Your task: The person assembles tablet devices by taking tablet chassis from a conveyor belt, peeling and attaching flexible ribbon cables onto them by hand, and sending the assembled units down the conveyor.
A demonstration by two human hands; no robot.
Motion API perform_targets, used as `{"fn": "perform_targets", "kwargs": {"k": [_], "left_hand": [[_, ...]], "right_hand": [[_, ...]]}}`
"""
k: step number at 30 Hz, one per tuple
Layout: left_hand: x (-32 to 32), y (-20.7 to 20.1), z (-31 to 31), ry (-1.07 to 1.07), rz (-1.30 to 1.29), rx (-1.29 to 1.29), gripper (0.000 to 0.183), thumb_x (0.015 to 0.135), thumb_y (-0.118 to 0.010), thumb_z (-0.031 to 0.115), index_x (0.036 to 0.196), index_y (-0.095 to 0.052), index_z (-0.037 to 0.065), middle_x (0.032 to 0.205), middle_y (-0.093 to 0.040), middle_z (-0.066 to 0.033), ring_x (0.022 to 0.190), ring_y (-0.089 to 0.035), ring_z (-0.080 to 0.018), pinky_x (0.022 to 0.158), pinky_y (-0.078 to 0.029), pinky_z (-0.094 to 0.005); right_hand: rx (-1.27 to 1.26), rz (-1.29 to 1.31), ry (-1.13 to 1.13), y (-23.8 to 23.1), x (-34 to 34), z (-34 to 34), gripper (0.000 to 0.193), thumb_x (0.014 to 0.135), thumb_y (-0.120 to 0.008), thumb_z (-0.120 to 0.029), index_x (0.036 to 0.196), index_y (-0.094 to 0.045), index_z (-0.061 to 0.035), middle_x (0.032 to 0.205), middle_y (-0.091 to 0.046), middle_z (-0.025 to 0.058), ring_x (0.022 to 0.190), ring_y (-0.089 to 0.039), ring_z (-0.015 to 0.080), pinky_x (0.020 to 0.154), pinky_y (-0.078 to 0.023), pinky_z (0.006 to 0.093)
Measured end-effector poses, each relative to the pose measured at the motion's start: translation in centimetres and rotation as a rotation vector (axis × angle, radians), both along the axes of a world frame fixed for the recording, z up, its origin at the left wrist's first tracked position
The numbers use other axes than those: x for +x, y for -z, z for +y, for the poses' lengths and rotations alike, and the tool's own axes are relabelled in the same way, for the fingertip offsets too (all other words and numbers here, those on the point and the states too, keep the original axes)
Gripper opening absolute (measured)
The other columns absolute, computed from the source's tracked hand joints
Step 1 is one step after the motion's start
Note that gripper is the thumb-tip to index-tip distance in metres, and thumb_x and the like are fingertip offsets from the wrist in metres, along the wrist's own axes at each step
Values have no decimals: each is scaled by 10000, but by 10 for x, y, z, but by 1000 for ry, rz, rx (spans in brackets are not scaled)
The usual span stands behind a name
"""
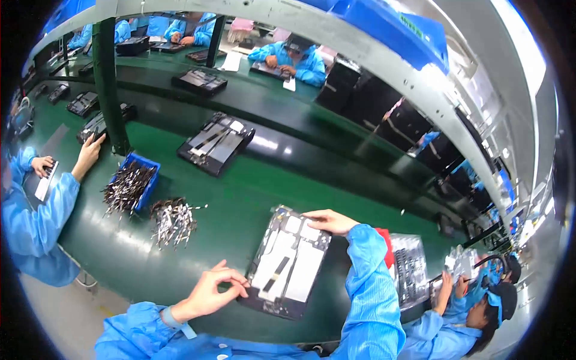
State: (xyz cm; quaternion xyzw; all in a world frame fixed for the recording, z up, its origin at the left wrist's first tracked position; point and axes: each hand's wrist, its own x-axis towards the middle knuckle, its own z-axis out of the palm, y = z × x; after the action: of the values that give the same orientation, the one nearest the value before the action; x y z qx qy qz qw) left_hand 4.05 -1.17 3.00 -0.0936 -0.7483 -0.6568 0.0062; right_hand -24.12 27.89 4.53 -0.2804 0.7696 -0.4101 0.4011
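Observation:
An opened tablet (292, 264) with its inner parts showing, white and grey panels, dark strips and a black frame, lies at a slant on the green bench in front of me. My right hand (331, 222) grips its upper right edge, fingers over the top. At the tablet's lower left edge is my left hand (215, 289), thumb and index finger pinched together and the other fingers curled. Whatever sits in that pinch, if anything, is too small to make out. A wristband with a loose end circles my left wrist.
Left of the tablet lies a pile of small strip-like parts (174, 222), beside a blue bin (148, 187) heaped with more. Another opened tablet (217, 144) rests farther back. Clear plastic trays (410, 270) and a red item (384, 247) are at right. Co-workers sit on both sides.

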Motion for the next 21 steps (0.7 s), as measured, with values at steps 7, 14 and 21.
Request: {"fn": "perform_targets", "kwargs": {"k": [7,14,21], "left_hand": [[31,12,25,116,-200,-28,117,876,-582,105,964,-655,77,819,-727,12,891,-679,-159,1141,-117,-538],[48,14,42,144,-160,-84,122,845,-588,88,948,-654,84,783,-702,16,864,-671,-180,1142,-41,-576],[50,4,24,26,-149,-216,139,798,-612,73,928,-660,59,783,-699,-33,848,-671,-232,1121,-237,-566]], "right_hand": [[-114,358,492,45,77,-31,463,869,-681,-192,1307,-559,-102,1245,-580,132,1170,-533,207,971,-453,360],[-274,654,712,65,214,-52,643,871,-593,-67,1461,-335,-73,1550,-232,156,1444,-181,316,1165,-133,441],[-194,910,397,-6,254,-68,443,721,-623,90,1135,-672,-60,1049,-584,136,952,-593,292,799,-497,377]]}}
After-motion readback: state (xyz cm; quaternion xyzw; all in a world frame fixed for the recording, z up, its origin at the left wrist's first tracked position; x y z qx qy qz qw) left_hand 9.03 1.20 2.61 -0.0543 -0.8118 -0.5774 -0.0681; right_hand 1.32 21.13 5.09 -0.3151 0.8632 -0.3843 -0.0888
